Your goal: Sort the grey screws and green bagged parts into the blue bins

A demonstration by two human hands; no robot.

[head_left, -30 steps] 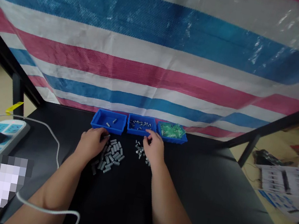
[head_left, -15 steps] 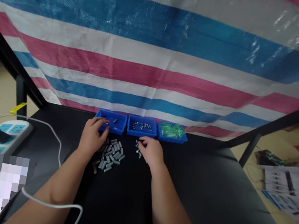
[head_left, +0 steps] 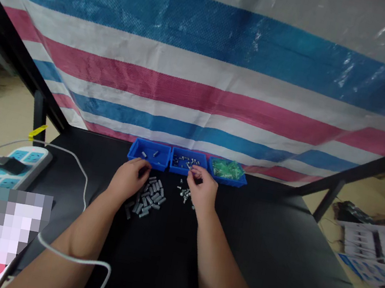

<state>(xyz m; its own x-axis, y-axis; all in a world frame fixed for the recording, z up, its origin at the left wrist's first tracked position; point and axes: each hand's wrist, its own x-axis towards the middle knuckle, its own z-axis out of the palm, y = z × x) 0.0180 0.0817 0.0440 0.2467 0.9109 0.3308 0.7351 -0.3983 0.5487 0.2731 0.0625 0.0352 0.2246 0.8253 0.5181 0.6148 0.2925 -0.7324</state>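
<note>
My left hand (head_left: 130,177) is over the left edge of a pile of grey metal cylinders (head_left: 151,196), its fingers curled and closed; what they hold, if anything, is hidden. Thumb and fingertips of my right hand (head_left: 203,185) are pinched together at the front rim of the middle blue bin (head_left: 187,167), on something too small to make out. Small screws (head_left: 184,194) lie on the table just left of that hand. The left blue bin (head_left: 148,160) contains a few cylinders, and the middle one has several screws inside.
A third blue bin (head_left: 227,180) with green plastic bags (head_left: 227,169) stands at the right. On the left are a power strip (head_left: 31,158) and a white cable (head_left: 71,258). Striped sheeting (head_left: 204,76) hangs behind the black table (head_left: 270,252).
My left hand has drawn back from the left bin to the cylinders. My right hand has moved from the loose screws up to the middle bin. The view has shifted slightly.
</note>
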